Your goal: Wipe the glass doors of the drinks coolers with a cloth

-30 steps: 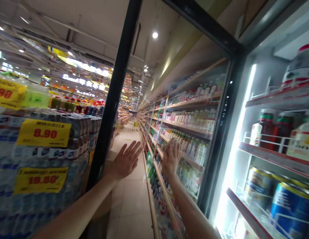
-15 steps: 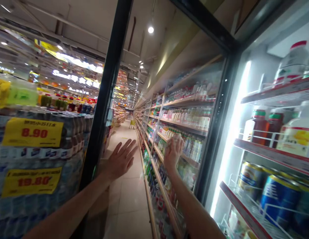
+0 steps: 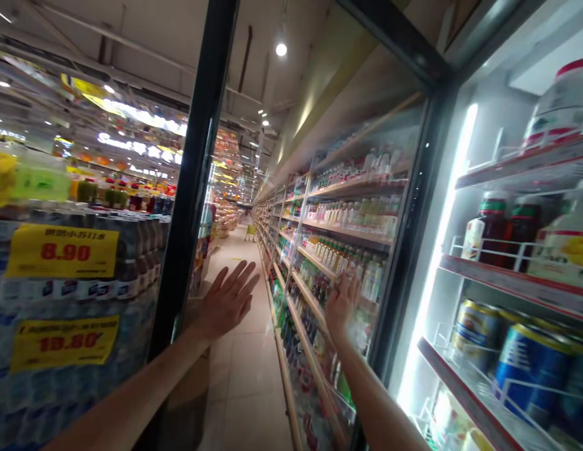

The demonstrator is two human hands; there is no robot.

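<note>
Spread flat against the glass of an open fridge door (image 3: 188,207) is my left hand (image 3: 228,299), fingers apart and holding nothing. Farther right on the same pane, my right hand (image 3: 341,307) presses a pale crumpled cloth (image 3: 350,277) to the glass. Motion blurs its fingertips, and most of the cloth is hidden by them. Shelves of bottles (image 3: 348,213) show through the pane behind this hand.
The lit fridge stands open at the right, with beer cans (image 3: 531,363) and juice bottles (image 3: 491,228) on wire-fronted shelves. Stacked bottled water (image 3: 126,263) with yellow price signs (image 3: 63,250) is at the left. Down the aisle stands a yellow-green cart (image 3: 250,233).
My right hand has slid right and downward across the glass with the cloth. My left hand stays almost where it was, and the view has shifted slightly.
</note>
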